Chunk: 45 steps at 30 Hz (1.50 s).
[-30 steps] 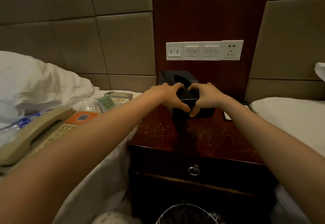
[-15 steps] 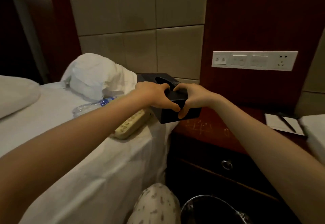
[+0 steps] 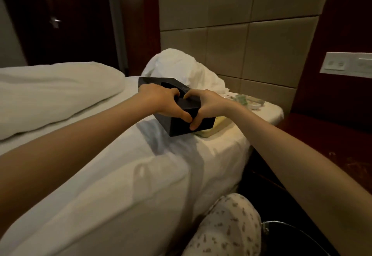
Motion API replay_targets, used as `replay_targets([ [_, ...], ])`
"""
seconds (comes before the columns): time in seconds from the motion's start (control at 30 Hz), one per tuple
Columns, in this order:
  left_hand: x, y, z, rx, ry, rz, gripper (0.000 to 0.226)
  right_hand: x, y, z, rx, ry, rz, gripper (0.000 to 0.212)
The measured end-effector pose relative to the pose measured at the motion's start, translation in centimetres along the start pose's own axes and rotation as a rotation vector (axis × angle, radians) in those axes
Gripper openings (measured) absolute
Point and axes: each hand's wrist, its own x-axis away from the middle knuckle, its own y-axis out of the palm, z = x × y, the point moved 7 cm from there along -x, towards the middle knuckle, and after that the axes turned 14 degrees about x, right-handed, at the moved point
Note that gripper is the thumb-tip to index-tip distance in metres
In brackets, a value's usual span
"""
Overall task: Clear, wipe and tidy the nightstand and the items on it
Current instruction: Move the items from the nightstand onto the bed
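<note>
A black tissue box [image 3: 189, 104] is gripped by both hands over the white sheet of a bed [image 3: 141, 175]; the left hand [image 3: 161, 100] is curled over the box's top left edge, thumb pressed to the near face; the right hand [image 3: 209, 104] is closed the same way on the right edge, and the two thumbs are nearly met at the front corner; the box is held tilted, and whether its lower edge touches the sheet cannot be told. A cream-coloured object [image 3: 213, 130] is seen partly hidden just under the right hand; small packets [image 3: 242, 98] are seen just beyond the right wrist; a crumpled white pillow [image 3: 181, 64] is seen beyond both hands. The nightstand [image 3: 342, 155] is seen well to the right of the right forearm, its reddish top scratched; a wall switch panel [image 3: 346, 64] is mounted above it.
</note>
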Motion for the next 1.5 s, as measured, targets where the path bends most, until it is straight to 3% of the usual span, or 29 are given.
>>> replay_targets([
  [0.23,1.4,2.8,-4.5,-0.059,-0.116,-0.046,0.097,-1.7,3.9,-3.8,0.004,-0.076,-0.105,0.083],
  [0.47,1.3,6.4,-5.0,-0.019,-0.127,-0.117,0.098,-2.0,6.8,-3.6,0.038,-0.072,-0.171,0.084],
  [0.7,0.1,3.6,-4.3,0.006,-0.095,-0.116,0.098,-1.9,5.8,-2.0,-0.092,0.000,-0.294,0.094],
  [0.8,-1.7,2.1,-2.7,0.103,-0.025,-0.015,0.087,-1.1,4.1,0.5,-0.137,0.104,-0.232,0.087],
  [0.93,-3.2,1.2,1.9,0.159,0.084,0.035,0.065,0.8,1.6,4.7,-0.217,0.240,-0.110,0.060],
  [1.13,-4.5,1.5,10.9,0.188,0.261,0.049,0.054,5.3,-1.6,12.5,-0.248,0.440,0.077,0.035],
  [1.5,-5.6,4.2,26.1,0.341,0.530,-0.012,0.040,17.2,-5.0,24.1,-0.206,0.836,0.303,0.026],
])
